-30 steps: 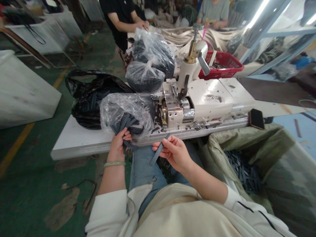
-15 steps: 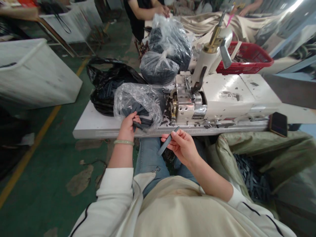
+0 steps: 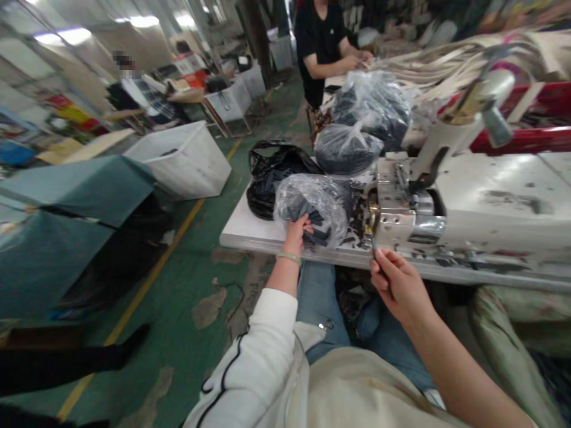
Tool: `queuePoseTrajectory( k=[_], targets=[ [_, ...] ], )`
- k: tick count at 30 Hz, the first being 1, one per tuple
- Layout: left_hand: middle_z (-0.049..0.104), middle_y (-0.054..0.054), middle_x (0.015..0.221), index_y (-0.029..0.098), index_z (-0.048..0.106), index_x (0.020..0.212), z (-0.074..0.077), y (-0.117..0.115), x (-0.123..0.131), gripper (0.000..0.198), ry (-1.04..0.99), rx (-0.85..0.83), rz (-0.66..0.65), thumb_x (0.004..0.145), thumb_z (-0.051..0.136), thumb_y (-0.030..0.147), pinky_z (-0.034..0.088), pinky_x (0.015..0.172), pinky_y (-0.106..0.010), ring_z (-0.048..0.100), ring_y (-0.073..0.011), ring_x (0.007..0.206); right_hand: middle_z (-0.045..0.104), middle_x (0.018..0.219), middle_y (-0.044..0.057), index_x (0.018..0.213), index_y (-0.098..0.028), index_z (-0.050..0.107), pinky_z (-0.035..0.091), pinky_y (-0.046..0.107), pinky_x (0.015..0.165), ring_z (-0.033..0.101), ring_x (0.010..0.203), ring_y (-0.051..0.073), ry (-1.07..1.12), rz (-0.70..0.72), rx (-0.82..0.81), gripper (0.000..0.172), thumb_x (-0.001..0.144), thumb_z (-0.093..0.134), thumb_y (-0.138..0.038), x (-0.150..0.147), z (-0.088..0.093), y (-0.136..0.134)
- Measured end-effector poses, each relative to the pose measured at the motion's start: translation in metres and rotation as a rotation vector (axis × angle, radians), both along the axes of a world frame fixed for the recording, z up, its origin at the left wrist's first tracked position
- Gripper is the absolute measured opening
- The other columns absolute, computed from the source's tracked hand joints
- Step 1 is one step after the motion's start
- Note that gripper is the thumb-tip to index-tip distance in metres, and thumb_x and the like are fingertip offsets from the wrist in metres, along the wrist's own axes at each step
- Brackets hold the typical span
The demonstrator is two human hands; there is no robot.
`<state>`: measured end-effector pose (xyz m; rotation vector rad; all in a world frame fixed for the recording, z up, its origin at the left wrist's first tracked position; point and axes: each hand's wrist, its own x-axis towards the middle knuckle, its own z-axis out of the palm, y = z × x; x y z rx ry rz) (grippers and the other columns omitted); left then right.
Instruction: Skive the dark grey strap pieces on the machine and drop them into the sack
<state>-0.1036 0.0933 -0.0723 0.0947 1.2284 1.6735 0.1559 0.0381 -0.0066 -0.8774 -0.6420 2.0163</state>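
As the right hand (image 3: 398, 286) pinches it, the dark strip (image 3: 373, 245) points forward.

Left hand (image 3: 294, 233) touches a clear plastic bag (image 3: 314, 202) of dark grey strips, left of the white industrial sewing machine (image 3: 499, 220). Right hand (image 3: 398, 285) pinches one flat dark grey strip (image 3: 375, 252) near the machine's front edge.

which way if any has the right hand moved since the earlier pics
Yes, slightly forward: the right hand now sits closer to the table edge in front of the sewing machine, though the head camera has also turned.
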Motion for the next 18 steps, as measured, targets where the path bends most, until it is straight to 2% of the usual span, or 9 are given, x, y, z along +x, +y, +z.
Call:
queuePoseTrajectory(
  k=[1,3,6,9,11,14,16,18],
  targets=[
    [0.063,-0.004,0.092,0.013,0.06,0.106,-0.001,-0.001,-0.001,0.022,0.02,-0.012,0.003,0.091,0.058,0.03,0.052,0.057,-0.026,0.06,-0.0116,0.068,0.053,0.057,-0.006,0.078,-0.017,0.062,0.027,0.008,0.031,0.034,0.037,0.0,-0.033,0.024,0.0,0.027,0.07,0.081,-0.035,0.002,-0.001,0.004],
    [0.06,0.0,0.08,0.013,0.06,0.099,-0.004,-0.002,-0.002,0.017,0.054,-0.025,0.007,0.09,0.059,0.028,0.046,0.048,-0.021,0.053,-0.0079,0.057,0.052,0.057,-0.005,0.078,-0.016,0.065,0.028,0.007,0.031,0.034,0.038,0.0,-0.088,0.063,-0.017,0.029,0.066,0.083,-0.036,0.006,-0.004,0.011],
    [0.054,0.002,0.068,0.011,0.06,0.09,-0.008,-0.005,-0.004,0.013,0.083,-0.034,0.003,0.086,0.064,0.022,0.038,0.043,-0.017,0.044,-0.0046,0.047,0.059,0.067,-0.002,0.085,-0.018,0.071,0.046,0.007,0.042,0.048,0.05,0.003,-0.157,0.042,-0.113,0.037,0.053,0.088,-0.027,0.016,-0.008,0.019],
    [0.06,-0.001,0.081,0.013,0.06,0.099,-0.009,-0.008,-0.003,0.019,0.097,-0.041,-0.011,0.089,0.06,0.029,0.047,0.051,-0.022,0.054,-0.0088,0.059,0.064,0.084,0.003,0.091,-0.021,0.074,0.055,0.009,0.059,0.059,0.067,0.009,-0.216,0.005,-0.223,0.05,0.044,0.086,-0.013,0.031,-0.009,0.023],
    [0.062,-0.003,0.09,0.013,0.06,0.104,-0.008,-0.009,-0.003,0.022,0.104,-0.043,-0.012,0.091,0.058,0.031,0.052,0.057,-0.026,0.059,-0.0116,0.067,0.063,0.089,0.006,0.087,-0.021,0.075,0.056,0.01,0.062,0.059,0.069,0.011,-0.23,-0.019,-0.262,0.046,0.043,0.084,-0.011,0.043,-0.009,0.025],
    [0.062,-0.002,0.086,0.013,0.06,0.101,-0.007,-0.01,-0.004,0.02,0.113,-0.041,0.006,0.09,0.059,0.029,0.05,0.054,-0.024,0.057,-0.0104,0.064,0.057,0.08,0.007,0.075,-0.02,0.073,0.053,0.012,0.049,0.055,0.06,0.01,-0.24,-0.059,-0.262,0.034,0.044,0.087,-0.02,0.058,-0.014,0.027],
    [0.061,-0.002,0.084,0.013,0.06,0.1,-0.005,-0.01,-0.004,0.019,0.115,-0.034,0.017,0.09,0.059,0.029,0.049,0.052,-0.023,0.056,-0.0097,0.061,0.051,0.069,0.004,0.068,-0.018,0.069,0.042,0.011,0.036,0.046,0.049,0.006,-0.241,-0.049,-0.2,0.032,0.045,0.089,-0.027,0.065,-0.02,0.029],
    [0.062,-0.004,0.091,0.013,0.06,0.104,-0.003,-0.01,-0.004,0.022,0.109,-0.021,0.016,0.09,0.059,0.03,0.052,0.058,-0.027,0.059,-0.012,0.068,0.046,0.061,0.0,0.063,-0.018,0.064,0.031,0.011,0.03,0.036,0.042,0.002,-0.248,-0.043,-0.091,0.032,0.05,0.089,-0.033,0.068,-0.024,0.031]
  ],
)
